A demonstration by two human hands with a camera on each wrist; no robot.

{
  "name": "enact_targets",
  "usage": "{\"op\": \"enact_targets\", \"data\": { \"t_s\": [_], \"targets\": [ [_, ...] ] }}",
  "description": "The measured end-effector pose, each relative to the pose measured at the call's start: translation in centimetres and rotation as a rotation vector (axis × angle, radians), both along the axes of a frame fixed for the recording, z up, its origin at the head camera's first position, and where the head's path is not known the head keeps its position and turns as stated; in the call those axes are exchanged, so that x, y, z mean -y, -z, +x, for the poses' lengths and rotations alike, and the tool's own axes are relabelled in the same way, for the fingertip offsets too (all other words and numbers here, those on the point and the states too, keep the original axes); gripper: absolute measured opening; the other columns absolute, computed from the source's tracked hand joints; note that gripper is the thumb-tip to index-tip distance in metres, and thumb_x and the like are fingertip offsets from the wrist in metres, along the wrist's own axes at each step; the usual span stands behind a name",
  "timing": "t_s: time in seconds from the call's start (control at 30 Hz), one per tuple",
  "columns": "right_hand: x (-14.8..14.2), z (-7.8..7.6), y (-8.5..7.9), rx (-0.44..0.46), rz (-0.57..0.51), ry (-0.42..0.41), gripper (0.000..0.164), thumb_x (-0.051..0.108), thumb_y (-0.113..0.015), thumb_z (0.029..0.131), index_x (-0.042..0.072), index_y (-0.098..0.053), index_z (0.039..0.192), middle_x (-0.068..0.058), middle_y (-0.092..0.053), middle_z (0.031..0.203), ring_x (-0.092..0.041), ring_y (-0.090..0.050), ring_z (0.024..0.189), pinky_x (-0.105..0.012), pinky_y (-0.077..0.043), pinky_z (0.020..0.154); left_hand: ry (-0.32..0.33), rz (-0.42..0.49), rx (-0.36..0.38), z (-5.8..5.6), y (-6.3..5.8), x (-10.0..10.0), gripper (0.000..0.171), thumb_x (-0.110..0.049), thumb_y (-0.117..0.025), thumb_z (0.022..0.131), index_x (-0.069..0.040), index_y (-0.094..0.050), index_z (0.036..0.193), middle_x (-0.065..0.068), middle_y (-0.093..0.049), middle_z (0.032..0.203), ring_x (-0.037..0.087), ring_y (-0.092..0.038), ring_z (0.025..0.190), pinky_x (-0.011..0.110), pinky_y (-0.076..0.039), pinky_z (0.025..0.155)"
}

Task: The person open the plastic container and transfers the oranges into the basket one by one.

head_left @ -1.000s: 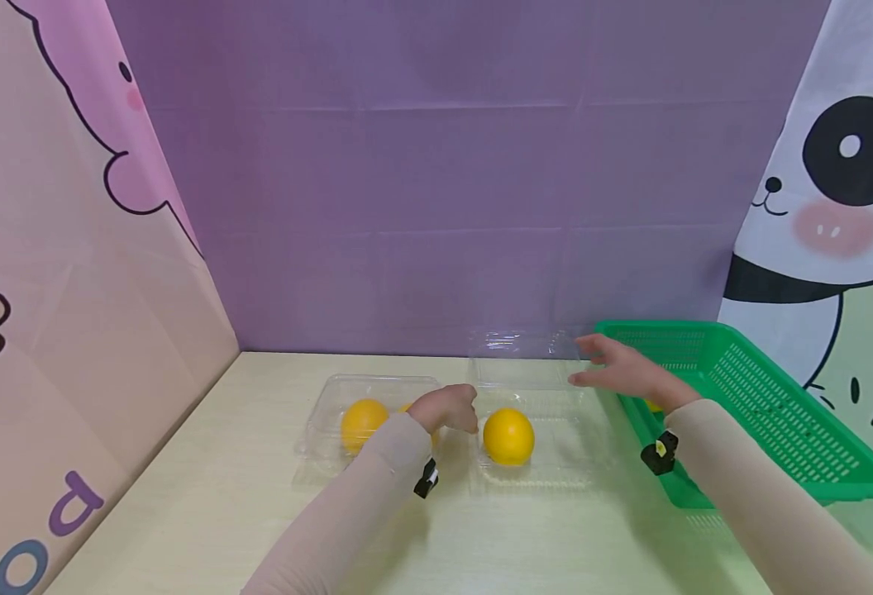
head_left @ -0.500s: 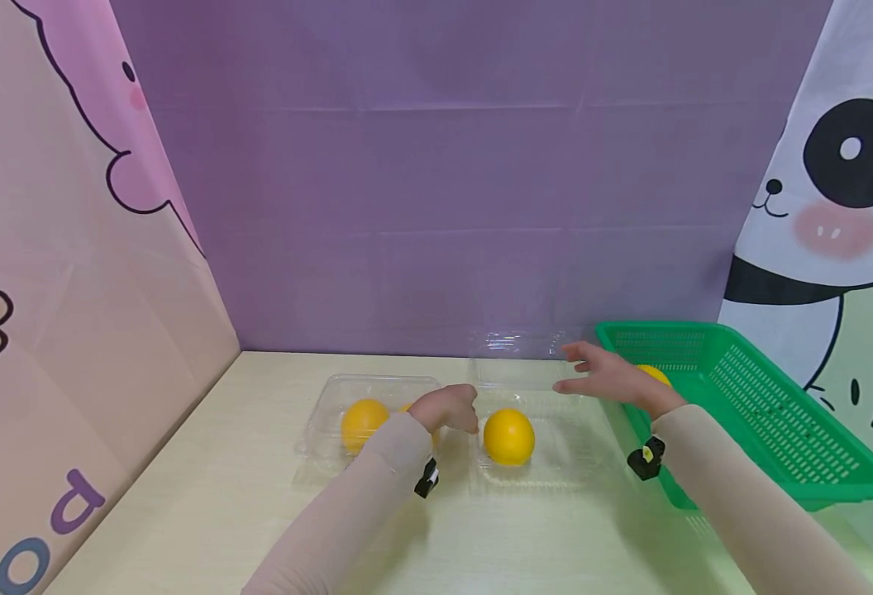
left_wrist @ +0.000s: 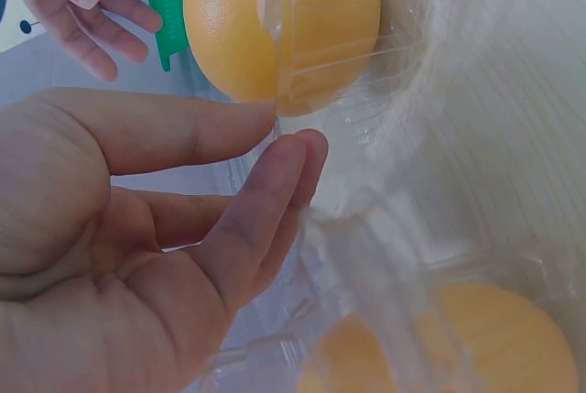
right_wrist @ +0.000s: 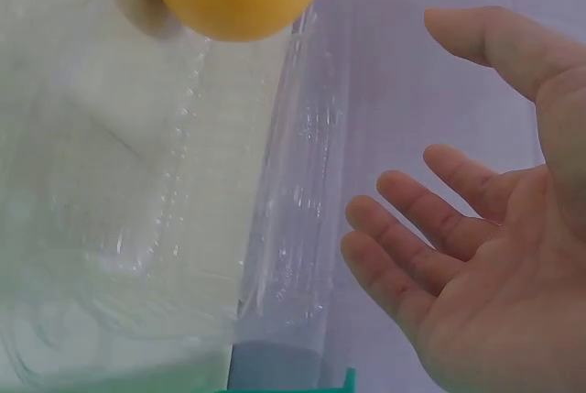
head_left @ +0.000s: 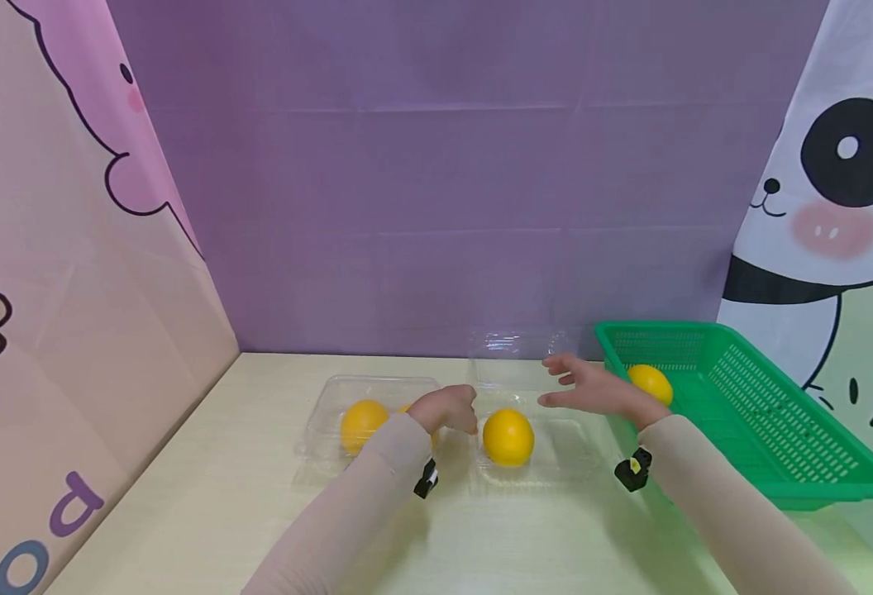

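Note:
My left hand pinches the rim of an open clear plastic clamshell box between thumb and fingertips, as the left wrist view shows. One orange sits in the left part of that box, right by these fingertips. The box's lid stands raised at the back. My right hand, fingers spread and holding nothing, hovers over the right back of the box; the right wrist view shows its bare palm.
Left of the open box is a second clear clamshell, closed over oranges, partly hidden by my left arm. A green plastic basket stands at the right with another orange inside. A purple cloth wall rises behind the table.
My right hand has moved left, away from the basket and over the open box, bringing the basket's orange into view. My left hand stays at the box rim.

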State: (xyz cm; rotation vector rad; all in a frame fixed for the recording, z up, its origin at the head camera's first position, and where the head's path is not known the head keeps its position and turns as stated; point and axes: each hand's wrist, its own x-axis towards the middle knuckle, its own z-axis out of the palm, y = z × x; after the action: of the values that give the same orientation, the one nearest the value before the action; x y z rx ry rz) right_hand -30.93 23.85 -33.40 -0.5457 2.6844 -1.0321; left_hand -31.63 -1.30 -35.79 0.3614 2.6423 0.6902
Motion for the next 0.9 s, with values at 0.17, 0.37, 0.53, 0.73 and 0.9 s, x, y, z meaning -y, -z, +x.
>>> {"op": "enact_targets", "data": {
  "t_s": [0.17,0.37,0.53,0.73,0.9],
  "targets": [
    [0.6,0.1,0.6,0.020,-0.024,-0.004,0.074,0.034,-0.072,0.092,0.000,-0.038,0.149,-0.025,-0.042,0.148,-0.044,-0.042,0.133,-0.057,-0.043,0.105,-0.003,0.001,-0.001,0.0,0.0,0.0,0.064,-0.009,-0.071,0.090,0.002,-0.045,0.147,0.016,-0.051,0.146,0.033,-0.047,0.134,0.047,-0.039,0.111],
    [0.8,-0.2,1.9,0.037,-0.021,0.013,0.074,0.036,-0.074,0.092,0.004,-0.039,0.149,-0.022,-0.042,0.149,-0.043,-0.043,0.133,-0.057,-0.046,0.102,0.010,-0.031,-0.019,0.0,0.1,-0.1,0.063,-0.010,-0.071,0.090,0.001,-0.046,0.146,0.015,-0.052,0.144,0.032,-0.049,0.132,0.046,-0.040,0.110],
    [1.1,-0.2,2.6,0.050,-0.026,0.017,0.072,0.035,-0.074,0.091,0.005,-0.040,0.148,-0.022,-0.044,0.148,-0.042,-0.045,0.132,-0.057,-0.046,0.102,0.022,-0.043,-0.026,-0.1,0.1,-0.2,0.062,-0.010,-0.071,0.090,0.001,-0.046,0.146,0.015,-0.052,0.144,0.032,-0.049,0.132,0.046,-0.040,0.110],
    [1.8,-0.1,3.6,0.080,-0.041,0.011,0.074,0.038,-0.075,0.090,0.006,-0.041,0.148,-0.022,-0.043,0.149,-0.041,-0.045,0.132,-0.058,-0.043,0.104,0.012,-0.028,-0.016,-0.1,0.1,-0.1,0.063,-0.010,-0.070,0.090,0.002,-0.045,0.147,0.015,-0.051,0.146,0.032,-0.048,0.134,0.046,-0.039,0.111],
    [2.3,-0.1,4.4,0.101,-0.057,0.003,0.078,0.038,-0.077,0.088,0.005,-0.041,0.148,-0.021,-0.044,0.148,-0.041,-0.045,0.131,-0.058,-0.043,0.104,0.000,-0.021,-0.007,-0.1,0.1,0.0,0.063,-0.010,-0.070,0.090,0.001,-0.045,0.147,0.014,-0.050,0.147,0.032,-0.047,0.134,0.047,-0.040,0.111]
  ]
}}
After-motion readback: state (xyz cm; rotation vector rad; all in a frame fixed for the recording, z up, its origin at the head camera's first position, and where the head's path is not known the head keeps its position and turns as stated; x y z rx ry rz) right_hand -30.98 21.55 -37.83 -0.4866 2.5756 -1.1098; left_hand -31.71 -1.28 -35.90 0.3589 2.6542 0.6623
